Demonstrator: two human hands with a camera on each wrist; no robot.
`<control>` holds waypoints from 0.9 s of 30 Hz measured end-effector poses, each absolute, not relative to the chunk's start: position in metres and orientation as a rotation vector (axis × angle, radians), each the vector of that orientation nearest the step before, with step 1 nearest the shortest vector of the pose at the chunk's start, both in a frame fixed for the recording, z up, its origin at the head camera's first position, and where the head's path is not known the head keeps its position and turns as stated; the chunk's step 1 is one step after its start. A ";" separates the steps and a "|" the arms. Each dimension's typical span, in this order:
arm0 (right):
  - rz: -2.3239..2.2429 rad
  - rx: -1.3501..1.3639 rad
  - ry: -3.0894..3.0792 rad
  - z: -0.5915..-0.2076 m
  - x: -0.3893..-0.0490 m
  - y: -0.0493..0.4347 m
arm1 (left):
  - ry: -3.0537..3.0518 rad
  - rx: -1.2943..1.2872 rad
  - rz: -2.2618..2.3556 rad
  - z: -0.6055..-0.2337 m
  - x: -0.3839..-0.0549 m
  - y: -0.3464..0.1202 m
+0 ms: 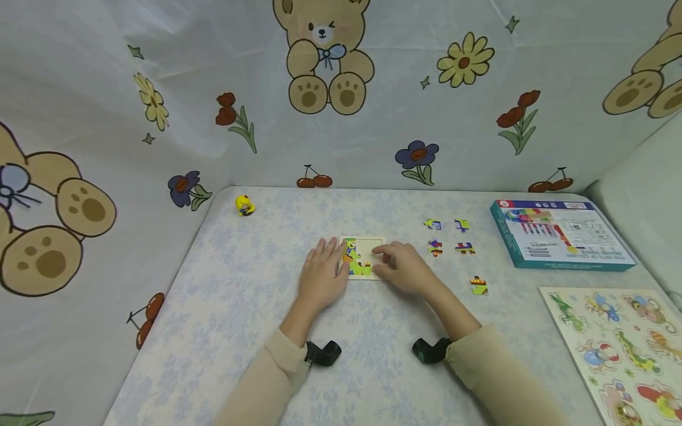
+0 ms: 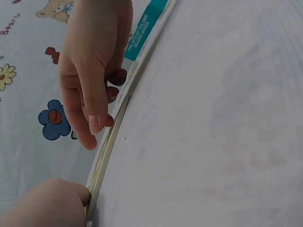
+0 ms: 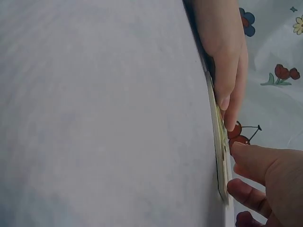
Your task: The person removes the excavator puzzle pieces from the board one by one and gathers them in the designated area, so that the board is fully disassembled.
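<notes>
Flanking partly filled puzzle tray (image 1: 367, 246): left hand (image 1: 322, 273), fingers extended; right hand (image 1: 407, 268), fingers bent, thumb apart. Five loose pieces (image 1: 465, 248) left unplaced.

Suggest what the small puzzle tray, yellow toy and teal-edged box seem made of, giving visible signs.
Puzzle tray: probably wood or fibreboard, matt; its pale rim looks stiff edge-on.
Yellow toy: perhaps plastic or rubber, smooth-looking, from its rounded, brightly coloured form.
Box: likely card, smooth, from its flat printed faces and crisp edges.
</notes>
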State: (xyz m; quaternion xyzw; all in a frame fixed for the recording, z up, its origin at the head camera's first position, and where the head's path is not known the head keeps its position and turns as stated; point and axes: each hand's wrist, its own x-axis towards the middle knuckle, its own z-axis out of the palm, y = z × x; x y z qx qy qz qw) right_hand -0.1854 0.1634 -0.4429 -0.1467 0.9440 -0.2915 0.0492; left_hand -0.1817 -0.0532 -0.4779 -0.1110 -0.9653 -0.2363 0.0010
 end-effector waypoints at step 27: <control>-1.150 -0.461 2.751 -0.449 -0.184 0.148 | -3.005 -0.348 -0.652 -0.482 -0.181 -0.053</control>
